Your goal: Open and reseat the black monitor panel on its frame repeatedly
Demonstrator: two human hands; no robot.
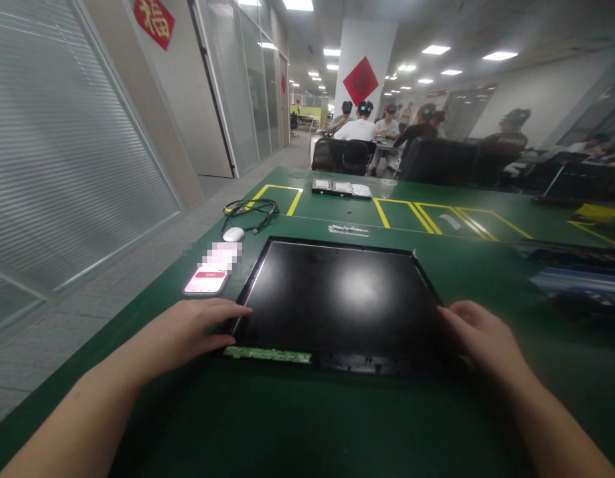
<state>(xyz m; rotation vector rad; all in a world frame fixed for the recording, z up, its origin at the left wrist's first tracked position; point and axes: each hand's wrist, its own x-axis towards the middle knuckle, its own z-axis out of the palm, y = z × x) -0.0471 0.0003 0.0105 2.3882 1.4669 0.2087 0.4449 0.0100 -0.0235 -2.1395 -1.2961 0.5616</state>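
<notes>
A black LCD screen panel (337, 299) lies face up before me on the green table, its glossy surface reflecting a ceiling light. A green circuit board strip (267, 354) shows along its near edge, on the left. My left hand (188, 332) grips the panel's left side, thumb low near the corner and fingers reaching over the frame. At the opposite side, my right hand (479, 332) is closed around the right edge, with its thumb on the frame and the other fingers mostly hidden. Whether the panel is slightly raised, I cannot tell.
Left of the panel are a phone (210, 272), a white mouse (233, 234) and a coiled black cable (252, 214). Several hard drives (341, 188) stand at the far edge. Yellow tape (424, 218) marks the green table (312, 425). Blurred parts (580, 285) lie right. People sit beyond.
</notes>
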